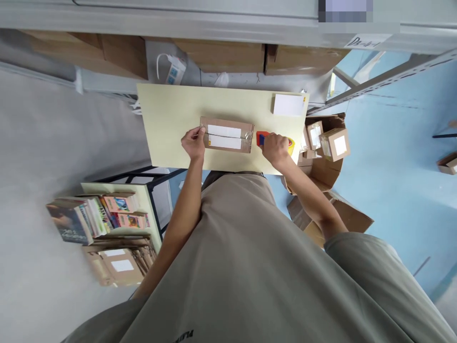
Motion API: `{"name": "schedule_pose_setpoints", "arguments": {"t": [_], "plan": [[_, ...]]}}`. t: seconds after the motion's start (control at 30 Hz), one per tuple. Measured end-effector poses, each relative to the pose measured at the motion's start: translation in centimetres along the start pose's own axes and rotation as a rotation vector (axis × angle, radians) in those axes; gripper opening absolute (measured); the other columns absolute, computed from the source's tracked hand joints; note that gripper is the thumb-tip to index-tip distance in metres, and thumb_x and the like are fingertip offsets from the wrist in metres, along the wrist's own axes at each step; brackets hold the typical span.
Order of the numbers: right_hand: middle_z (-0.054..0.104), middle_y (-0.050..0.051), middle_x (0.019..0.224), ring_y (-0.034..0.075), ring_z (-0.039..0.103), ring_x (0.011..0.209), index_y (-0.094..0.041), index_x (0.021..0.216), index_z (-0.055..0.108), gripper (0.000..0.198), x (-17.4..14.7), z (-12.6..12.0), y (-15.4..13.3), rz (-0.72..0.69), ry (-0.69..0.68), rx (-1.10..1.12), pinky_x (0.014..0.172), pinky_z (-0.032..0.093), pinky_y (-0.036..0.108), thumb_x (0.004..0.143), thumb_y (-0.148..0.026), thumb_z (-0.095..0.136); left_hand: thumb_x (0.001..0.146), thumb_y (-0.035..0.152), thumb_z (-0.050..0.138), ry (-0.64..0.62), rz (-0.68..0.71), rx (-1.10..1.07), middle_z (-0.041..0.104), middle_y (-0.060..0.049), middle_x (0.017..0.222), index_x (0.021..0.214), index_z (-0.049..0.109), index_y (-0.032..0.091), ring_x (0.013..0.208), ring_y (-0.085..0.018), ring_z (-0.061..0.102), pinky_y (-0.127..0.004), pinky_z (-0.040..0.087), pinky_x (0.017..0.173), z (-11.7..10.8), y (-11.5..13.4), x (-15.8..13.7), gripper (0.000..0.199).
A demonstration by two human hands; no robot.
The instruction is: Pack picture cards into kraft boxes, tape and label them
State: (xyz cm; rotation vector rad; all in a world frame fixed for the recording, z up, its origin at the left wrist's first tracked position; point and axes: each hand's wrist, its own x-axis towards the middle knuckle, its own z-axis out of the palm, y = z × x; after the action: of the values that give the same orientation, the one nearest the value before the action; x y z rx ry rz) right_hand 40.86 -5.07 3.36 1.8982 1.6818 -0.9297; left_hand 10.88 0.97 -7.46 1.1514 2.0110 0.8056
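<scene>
Grey-olive cloth of the person's shirt [246,247] fills the lower middle of the view. Beyond it, near the middle of the pale yellow bench [171,119], lies a flat, oblong cardboard box [228,136], set slightly askew. Two white labels [224,130] run along its top, one on each side of a lengthwise seam, and shiny clear tape covers its right end. The left hand [193,143] is at the box's left end, thumb over the edge and fingers curled in, pinching it there. The right hand [275,148] has its fingers wrapped around a tape dispenser [262,138], whose red and blue end sits just beside the box's right end, while its yellow part shows on the far side of the hand.

Near the bench's far right corner rests a white, rectangular item [289,105]. Right of the bench, an open carton [323,175] holds small labelled boxes [334,144], with another carton [350,214] nearer the person, on the blue floor [403,143]. To the left, a lower pale board [144,196] carries books [107,214] and a pile of flat cardboard packages [124,264]. Behind the bench, a power strip [175,70] lies among large cardboard boxes [228,55] under a grey shelf beam [178,19].
</scene>
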Motion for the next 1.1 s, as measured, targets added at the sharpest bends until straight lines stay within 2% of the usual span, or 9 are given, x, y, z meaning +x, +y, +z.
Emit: {"name": "schedule_pose_setpoints", "arguments": {"t": [0.17, 0.3, 0.4, 0.53, 0.67, 0.77, 0.9, 1.0, 1.1], "plan": [[0.083, 0.034, 0.129, 0.043, 0.083, 0.119, 0.001, 0.146, 0.073, 0.047, -1.2, 0.6, 0.8, 0.164, 0.050, 0.065, 0.093, 0.061, 0.047, 0.118, -0.036, 0.062, 0.106, 0.043, 0.084, -0.026, 0.012, 0.065, 0.088, -0.014, 0.122, 0.122, 0.084, 0.019, 0.116, -0.028, 0.085, -0.045, 0.069, 0.112, -0.7, -0.3, 0.0, 0.028], [0.084, 0.036, 0.127, 0.044, 0.083, 0.122, -0.001, 0.142, 0.071, 0.051, -4.4, -1.6, 1.8, 0.187, 0.143, 0.151, 0.094, 0.062, 0.045, 0.120, -0.045, 0.059, 0.107, 0.053, 0.085, 0.013, 0.160, 0.108, 0.080, -0.022, 0.149, 0.154, 0.073, 0.020, 0.133, -0.035, 0.081, -0.054, 0.066, 0.119, -0.4, 1.6, -1.2, 0.059], [0.085, 0.034, 0.121, 0.045, 0.083, 0.119, -0.003, 0.140, 0.069, 0.055, -6.7, -4.6, 2.0, 0.159, 0.260, 0.217, 0.094, 0.061, 0.046, 0.122, -0.052, 0.054, 0.115, 0.066, 0.072, -0.081, 0.461, -0.003, 0.078, -0.020, 0.153, 0.161, 0.068, 0.025, 0.143, -0.034, 0.076, -0.054, 0.061, 0.126, 0.4, 6.7, -3.7, 0.062], [0.083, 0.028, 0.112, 0.046, 0.081, 0.111, -0.008, 0.142, 0.063, 0.056, -7.9, -9.6, 1.4, 0.057, 0.522, 0.300, 0.093, 0.061, 0.051, 0.121, -0.058, 0.050, 0.124, 0.066, 0.053, -0.212, 0.860, -0.095, 0.077, -0.016, 0.156, 0.161, 0.071, 0.029, 0.154, -0.032, 0.071, -0.054, 0.055, 0.137, 1.1, 16.3, -7.1, 0.055], [0.080, 0.024, 0.118, 0.046, 0.080, 0.116, -0.011, 0.151, 0.054, 0.055, -6.7, -15.9, -0.1, -0.092, 0.761, 0.310, 0.100, 0.064, 0.057, 0.123, -0.057, 0.043, 0.128, 0.067, 0.039, -0.226, 1.096, -0.169, 0.075, -0.012, 0.161, 0.164, 0.071, 0.033, 0.160, -0.031, 0.069, -0.053, 0.054, 0.140, 1.8, 24.2, -6.6, 0.059], [0.078, 0.025, 0.132, 0.044, 0.079, 0.128, -0.009, 0.157, 0.052, 0.051, -5.4, -21.1, -1.9, -0.153, 0.835, 0.235, 0.109, 0.063, 0.056, 0.127, -0.047, 0.036, 0.128, 0.071, 0.025, -0.222, 1.124, -0.225, 0.068, -0.009, 0.175, 0.169, 0.066, 0.035, 0.171, -0.030, 0.060, -0.054, 0.047, 0.148, 2.5, 28.0, -3.9, 0.068], [0.074, 0.032, 0.149, 0.042, 0.077, 0.142, 0.003, 0.160, 0.053, 0.044, -4.0, -25.9, -5.1, -0.070, 0.786, 0.111, 0.126, 0.055, 0.051, 0.126, -0.020, 0.037, 0.125, 0.079, 0.019, -0.228, 1.065, -0.180, 0.057, -0.012, 0.187, 0.170, 0.064, 0.026, 0.177, -0.032, 0.054, -0.055, 0.039, 0.153, 3.2, 30.3, -0.5, 0.083], [0.071, 0.034, 0.158, 0.040, 0.071, 0.155, 0.009, 0.161, 0.055, 0.049, -2.1, -27.0, -6.8, 0.008, 0.779, 0.059, 0.136, 0.046, 0.049, 0.126, -0.009, 0.026, 0.126, 0.076, 0.022, -0.272, 1.007, -0.179, 0.061, -0.015, 0.183, 0.171, 0.063, 0.024, 0.175, -0.033, 0.057, -0.057, 0.042, 0.152, 3.5, 29.6, 0.7, 0.080], [0.068, 0.032, 0.166, 0.037, 0.061, 0.166, 0.011, 0.168, 0.052, 0.056, 0.1, -26.7, -7.1, -0.004, 0.773, 0.046, 0.146, 0.033, 0.052, 0.126, -0.008, 0.019, 0.128, 0.066, 0.037, -0.337, 0.928, -0.163, 0.063, -0.009, 0.182, 0.174, 0.059, 0.032, 0.176, -0.033, 0.055, -0.057, 0.042, 0.152, 3.7, 26.7, 1.1, 0.061]]}}
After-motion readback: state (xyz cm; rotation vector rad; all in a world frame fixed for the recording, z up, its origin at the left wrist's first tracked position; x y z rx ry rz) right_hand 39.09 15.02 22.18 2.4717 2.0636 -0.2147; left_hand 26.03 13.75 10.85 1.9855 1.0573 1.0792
